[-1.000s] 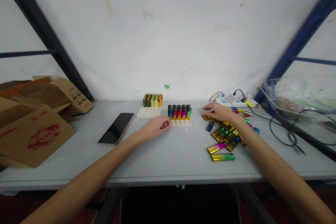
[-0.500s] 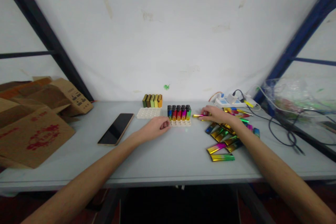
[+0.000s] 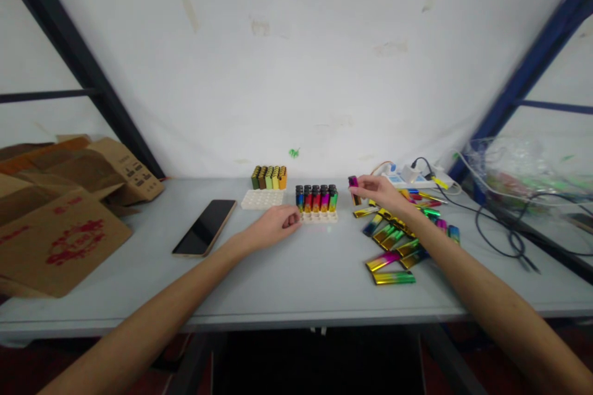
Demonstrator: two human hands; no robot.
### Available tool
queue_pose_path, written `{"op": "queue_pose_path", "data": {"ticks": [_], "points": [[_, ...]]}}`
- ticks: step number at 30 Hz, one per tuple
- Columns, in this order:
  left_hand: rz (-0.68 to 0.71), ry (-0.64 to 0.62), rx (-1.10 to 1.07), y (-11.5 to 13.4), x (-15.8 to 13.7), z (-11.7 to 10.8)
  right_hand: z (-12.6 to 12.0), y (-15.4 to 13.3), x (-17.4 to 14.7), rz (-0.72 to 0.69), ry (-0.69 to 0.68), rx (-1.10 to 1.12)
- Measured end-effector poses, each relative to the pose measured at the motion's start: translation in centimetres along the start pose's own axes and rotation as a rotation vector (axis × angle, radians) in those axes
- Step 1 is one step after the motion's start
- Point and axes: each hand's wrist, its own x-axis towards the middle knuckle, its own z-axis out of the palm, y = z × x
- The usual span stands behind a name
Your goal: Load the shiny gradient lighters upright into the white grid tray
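Note:
Between the fingers of my right hand is a lighter with a magenta and gold body, held nearly upright above the table. My left hand rests on the table with its fingers curled, at the front left corner of a white tray. Whether those fingers grip the tray's edge I cannot tell. Several shiny lighters with black tops stand upright in that tray's back rows; its front holes show. Under and beside my right forearm lies a loose pile of metallic coloured lighters.
A block of yellow and green lighters stands at the back, behind a white holed tray. Left are a phone and cardboard boxes. On the right are a power strip, cables and a clear plastic bag.
My right hand has risen slightly and moved back, bringing the magenta and gold lighter nearly upright. A gold lighter now shows lying below that hand. My left hand has stayed put.

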Motion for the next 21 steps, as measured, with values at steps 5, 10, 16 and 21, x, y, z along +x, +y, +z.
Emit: {"op": "queue_pose_path", "data": {"ticks": [5,10,16,21], "points": [[0.011,-0.001,0.010,-0.1,0.0,0.0,2.0,-1.0,-0.2,0.024,-0.031,0.290],[0.025,0.006,0.035,-0.7,0.0,0.2,3.6,-1.6,-0.7,-0.024,-0.140,0.420],[0.014,0.001,0.013,-0.6,0.0,0.2,4.6,-2.0,-0.6,0.018,-0.089,0.582],[-0.010,0.017,-0.040,-0.2,0.0,0.1,4.5,-2.2,-0.6,0.138,-0.045,0.554]]}}
